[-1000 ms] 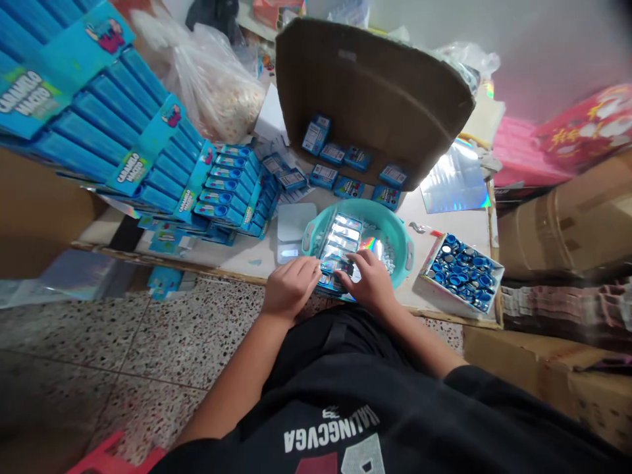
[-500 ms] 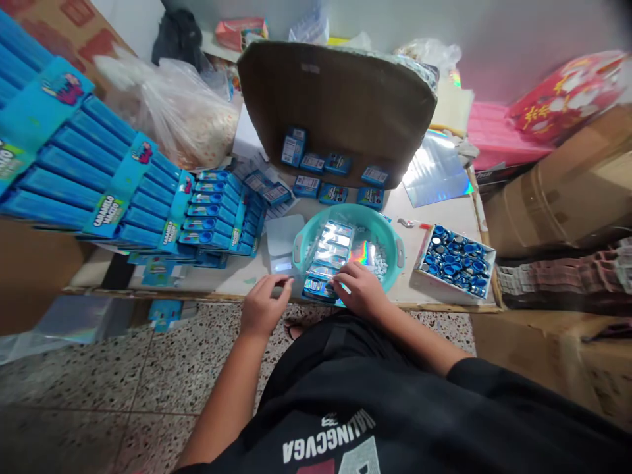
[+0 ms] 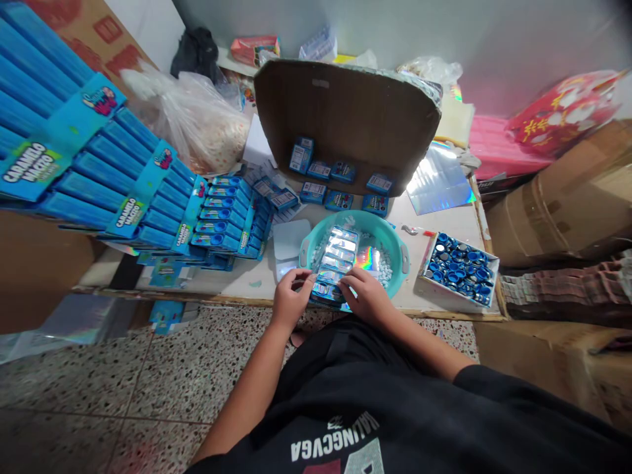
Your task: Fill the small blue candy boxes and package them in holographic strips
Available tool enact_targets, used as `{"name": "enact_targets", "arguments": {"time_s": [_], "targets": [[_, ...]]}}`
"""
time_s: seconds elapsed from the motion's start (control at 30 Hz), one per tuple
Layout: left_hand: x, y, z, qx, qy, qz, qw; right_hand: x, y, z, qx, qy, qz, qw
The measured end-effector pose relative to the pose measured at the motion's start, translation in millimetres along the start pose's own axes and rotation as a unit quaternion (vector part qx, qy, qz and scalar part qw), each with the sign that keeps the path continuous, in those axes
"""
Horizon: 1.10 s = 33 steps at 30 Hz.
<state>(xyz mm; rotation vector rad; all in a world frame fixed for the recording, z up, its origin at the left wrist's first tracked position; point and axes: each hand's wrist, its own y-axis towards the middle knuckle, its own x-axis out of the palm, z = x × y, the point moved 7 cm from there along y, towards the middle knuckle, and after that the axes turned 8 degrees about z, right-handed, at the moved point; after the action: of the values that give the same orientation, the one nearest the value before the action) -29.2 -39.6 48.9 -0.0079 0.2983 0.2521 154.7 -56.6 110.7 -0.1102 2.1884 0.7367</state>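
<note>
Pinching from both sides, the left hand (image 3: 291,299) and the right hand (image 3: 368,297) held the near end of a long shiny strip of small blue packets (image 3: 332,268), which lay across the near rim of the round turquoise plastic basin (image 3: 402,247). I judged that a light, even grip on both edges would keep the strip flat and stop packets from slipping. Small white pellets (image 3: 381,262) lay inside the basin. Further right stood a white box of blue caps (image 3: 460,268), and behind, a brown cardboard flap (image 3: 345,112).
</note>
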Motion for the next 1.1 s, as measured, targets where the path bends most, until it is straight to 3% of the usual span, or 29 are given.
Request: {"name": "enact_targets", "arguments": {"time_s": [0.33,0.7,0.9,1.1], "targets": [[19,6,-16,-0.111,-0.084,-0.043,0.989,-2,-1,1,-0.002,0.013,-0.003,1.000],[9,7,-5,-0.031,0.016,0.021,0.999,4,-1,3,-0.010,0.001,-0.019,1.000],[13,12,0,-0.046,-0.014,0.033,0.998,4,-2,6,0.006,0.006,-0.021,1.000],[6,0,3,-0.056,-0.041,0.066,0.995,5,-7,14,0.077,0.049,0.023,0.996]]}}
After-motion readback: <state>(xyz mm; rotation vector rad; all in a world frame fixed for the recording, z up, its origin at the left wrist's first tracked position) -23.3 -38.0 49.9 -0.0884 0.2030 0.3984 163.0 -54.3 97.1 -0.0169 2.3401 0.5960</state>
